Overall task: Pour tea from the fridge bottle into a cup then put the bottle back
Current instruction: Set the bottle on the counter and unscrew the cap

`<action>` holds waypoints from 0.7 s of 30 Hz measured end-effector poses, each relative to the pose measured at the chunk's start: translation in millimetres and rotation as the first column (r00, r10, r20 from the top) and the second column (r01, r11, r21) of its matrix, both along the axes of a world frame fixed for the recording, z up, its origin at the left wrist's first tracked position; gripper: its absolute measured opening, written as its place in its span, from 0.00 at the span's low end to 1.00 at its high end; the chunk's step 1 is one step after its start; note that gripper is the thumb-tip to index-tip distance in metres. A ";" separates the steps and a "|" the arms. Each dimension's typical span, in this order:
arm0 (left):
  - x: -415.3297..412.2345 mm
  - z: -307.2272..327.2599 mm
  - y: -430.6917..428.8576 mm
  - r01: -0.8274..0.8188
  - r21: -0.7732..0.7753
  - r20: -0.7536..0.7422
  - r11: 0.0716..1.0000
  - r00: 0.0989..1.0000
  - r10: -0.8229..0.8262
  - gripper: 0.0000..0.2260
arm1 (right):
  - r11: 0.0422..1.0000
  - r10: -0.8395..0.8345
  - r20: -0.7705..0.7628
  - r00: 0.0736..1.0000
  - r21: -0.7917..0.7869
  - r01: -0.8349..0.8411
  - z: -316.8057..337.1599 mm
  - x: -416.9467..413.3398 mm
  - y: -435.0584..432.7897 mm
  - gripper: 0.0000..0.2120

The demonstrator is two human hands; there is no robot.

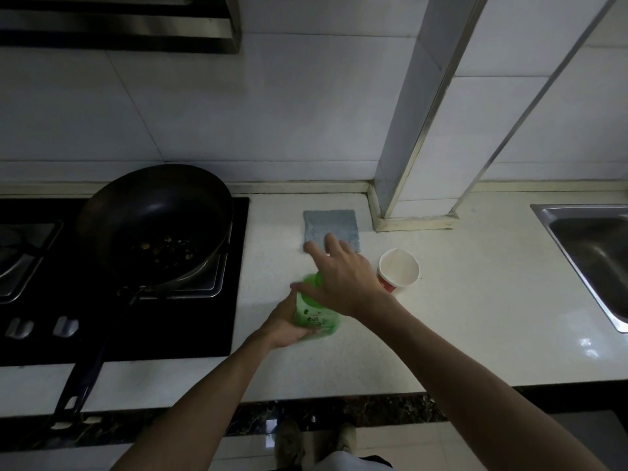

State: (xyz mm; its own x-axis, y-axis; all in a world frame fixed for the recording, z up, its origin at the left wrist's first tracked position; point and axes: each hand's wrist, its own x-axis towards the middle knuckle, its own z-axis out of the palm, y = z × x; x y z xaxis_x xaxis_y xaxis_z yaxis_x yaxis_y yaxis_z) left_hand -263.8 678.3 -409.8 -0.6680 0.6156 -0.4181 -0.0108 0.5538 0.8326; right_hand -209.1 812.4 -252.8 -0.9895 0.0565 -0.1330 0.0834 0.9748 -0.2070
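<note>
Two hands are met at a green tea bottle (316, 317), kept low over the white counter (441, 317), just right of the stove (204, 317). Its lower body is gripped by the left hand (289, 326), fingers curled round it. Over the cap the right hand (343, 280) is held, fingers straight and spread; contact cannot be told. Slightly farther right, a paper cup (398, 270) is stood apart. Behind, a blue cloth (331, 227) is laid flat.

Home kitchen. We list: 1 black gas hob (236, 266) carrying 1 dark frying pan (153, 219), 1 steel sink (594, 253), pale countertop (458, 317), white tiled wall (272, 96), 1 range hood (119, 25) overhead.
</note>
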 end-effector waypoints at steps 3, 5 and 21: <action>-0.5 -0.1 -0.3 0.013 0.000 0.028 1.000 1.000 -0.013 0.38 | 0.978 -0.190 0.013 0.982 0.095 0.188 2.3 -3.2 -2.2 0.29; -0.8 -2.5 0.2 0.018 -0.017 0.003 1.000 1.000 -0.018 0.40 | 0.979 -0.166 -0.012 0.986 0.121 0.167 2.7 -2.7 -2.1 0.24; 0.2 -2.3 -0.8 0.031 -0.006 -0.029 0.999 0.999 -0.031 0.40 | 0.978 0.204 -0.051 0.978 -0.036 -0.206 2.3 1.2 -1.3 0.16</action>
State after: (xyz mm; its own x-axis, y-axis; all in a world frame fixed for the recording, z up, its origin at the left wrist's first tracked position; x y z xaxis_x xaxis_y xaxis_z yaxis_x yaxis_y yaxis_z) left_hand -263.6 677.6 -412.1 -0.6602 0.6340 -0.4028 0.0305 0.5584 0.8290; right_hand -207.9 811.1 -250.5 -0.9847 -0.1525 -0.0844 -0.1277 0.9609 -0.2459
